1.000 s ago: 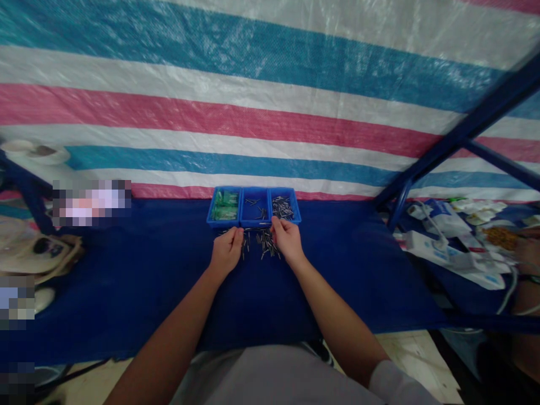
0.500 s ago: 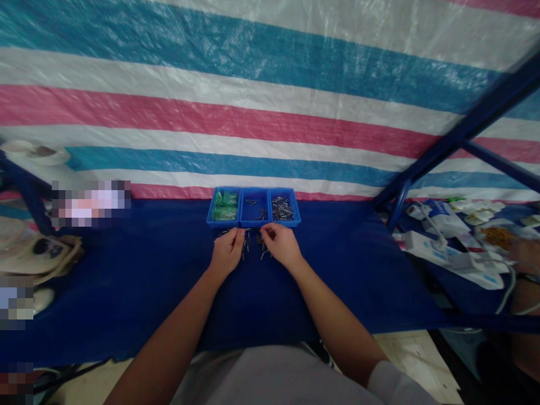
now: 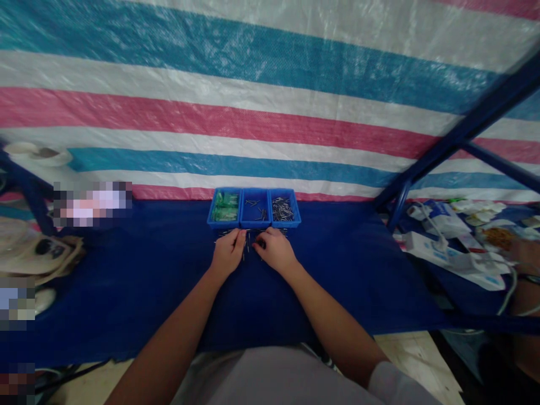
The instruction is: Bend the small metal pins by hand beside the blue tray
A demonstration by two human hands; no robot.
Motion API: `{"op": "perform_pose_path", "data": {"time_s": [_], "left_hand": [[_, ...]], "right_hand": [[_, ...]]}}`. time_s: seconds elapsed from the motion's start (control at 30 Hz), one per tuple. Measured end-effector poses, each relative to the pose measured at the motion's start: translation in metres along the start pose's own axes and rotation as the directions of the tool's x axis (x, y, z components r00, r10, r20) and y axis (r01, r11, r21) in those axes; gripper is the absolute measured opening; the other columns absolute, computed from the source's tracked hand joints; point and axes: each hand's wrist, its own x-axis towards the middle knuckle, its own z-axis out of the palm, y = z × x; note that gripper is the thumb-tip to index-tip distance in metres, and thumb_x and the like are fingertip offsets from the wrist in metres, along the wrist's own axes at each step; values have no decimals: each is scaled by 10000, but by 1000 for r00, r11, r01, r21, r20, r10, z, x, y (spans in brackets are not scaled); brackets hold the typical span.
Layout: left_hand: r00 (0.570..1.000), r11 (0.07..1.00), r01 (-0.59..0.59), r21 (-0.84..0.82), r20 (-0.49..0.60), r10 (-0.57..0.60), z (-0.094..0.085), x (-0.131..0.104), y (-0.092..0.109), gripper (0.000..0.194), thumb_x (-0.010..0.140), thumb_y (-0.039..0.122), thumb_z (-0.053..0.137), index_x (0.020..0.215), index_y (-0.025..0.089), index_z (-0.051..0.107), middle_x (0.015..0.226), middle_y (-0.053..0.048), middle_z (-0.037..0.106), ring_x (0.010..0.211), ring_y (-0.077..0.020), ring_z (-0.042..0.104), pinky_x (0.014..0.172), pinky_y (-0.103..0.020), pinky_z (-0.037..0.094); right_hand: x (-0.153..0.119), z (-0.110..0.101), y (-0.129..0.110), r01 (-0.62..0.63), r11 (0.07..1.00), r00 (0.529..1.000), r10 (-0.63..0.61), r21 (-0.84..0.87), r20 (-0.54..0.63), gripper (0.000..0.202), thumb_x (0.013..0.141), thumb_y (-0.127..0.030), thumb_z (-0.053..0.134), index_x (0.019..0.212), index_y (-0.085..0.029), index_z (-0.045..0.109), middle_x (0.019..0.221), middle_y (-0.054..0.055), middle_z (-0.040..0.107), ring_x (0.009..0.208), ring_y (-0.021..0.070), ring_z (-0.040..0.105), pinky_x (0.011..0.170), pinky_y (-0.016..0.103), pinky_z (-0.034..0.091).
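Note:
A blue tray (image 3: 255, 224) with three compartments stands at the back of the blue table. Green plastic packets (image 3: 226, 206) fill its left compartment, a few thin metal rods (image 3: 262, 215) lie in the middle one, and many metal rods (image 3: 283, 209) are heaped in the right one. In front of the tray, my left hand (image 3: 228, 251) is closed, thumb pressed to forefinger; what it pinches is too small to make out. Close to its right, my right hand (image 3: 277, 250) is curled with thumb and forefinger together, their contents unclear. Loose metal rods (image 3: 248, 241) lie between and around both hands.
A striped plastic sheet (image 3: 253, 132) hangs behind the blue table (image 3: 337, 264). A blue metal frame (image 3: 447, 146) rises at right, near a white power strip (image 3: 447, 253), packets and another person's arm (image 3: 527, 253). A beige bag (image 3: 46, 253) sits at left.
My right hand has shifted slightly left and down, and its fingers have curled in over the loose rods. The left hand has hardly moved.

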Motion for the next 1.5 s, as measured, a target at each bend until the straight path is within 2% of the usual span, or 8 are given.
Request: {"op": "perform_pose_path", "data": {"time_s": [0.33,0.5,0.7,0.83,0.9,0.97,1.2,1.5], "left_hand": [[1000,1000,0,-10,4,0,3,-1,-6,384,953,384,371,637,178,444,537,45,442,495,-84,446,528,-224,316],[1000,1000,10,17,10,-10,3,0,-5,389,953,396,367,641,180,453,537,44,452,496,-87,453,531,-224,322],[1000,1000,11,13,11,-11,2,0,-5,392,951,406,372,653,178,488,540,41,472,494,-88,463,525,-221,334],[999,999,32,-17,-2,-32,3,1,-6,273,910,415,471,865,184,609,571,47,530,505,-90,493,532,-211,371],[999,999,32,-35,12,-32,4,1,-7,261,890,408,514,999,196,621,565,59,525,492,-89,491,530,-206,384],[999,999,20,-42,33,-19,5,1,-7,271,888,399,522,1049,205,621,545,69,501,470,-85,476,516,-202,380],[1000,1000,3,-11,25,-3,4,3,-5,215,887,354,519,960,193,642,555,62,518,466,-79,474,513,-198,383],[999,1000,-1,-24,35,1,3,2,-4,246,892,392,515,973,201,648,565,58,517,472,-82,473,518,-199,388]], "right_hand": [[0,-1,-2,3,999,1000,-3,-33,-9,140,839,-294,622,869,-184,704,905,77,642,902,215,566,805,322,458],[1,-1,-3,6,1000,1000,-7,-25,-16,116,831,-228,599,816,-185,705,857,78,648,869,211,572,778,317,458],[1,-1,-2,8,1000,997,-8,1,-77,115,824,-195,573,753,-182,662,825,77,632,829,204,568,750,312,458],[3,0,1,69,985,981,-38,157,-191,105,863,-192,526,848,-175,629,847,66,641,843,193,576,782,309,461],[3,-1,2,106,970,971,-54,220,-231,118,886,-199,504,896,-172,618,841,64,647,829,191,580,787,314,463],[3,-1,1,136,958,966,-72,251,-250,127,900,-205,494,921,-174,615,850,65,652,825,193,582,788,322,464],[1,-3,-3,255,914,950,-175,317,-258,168,938,-215,460,957,-178,623,923,76,660,896,203,569,831,336,470],[2,-6,-2,199,922,959,-113,331,-261,178,933,-225,477,961,-196,650,941,68,668,923,204,579,865,348,470]]}}
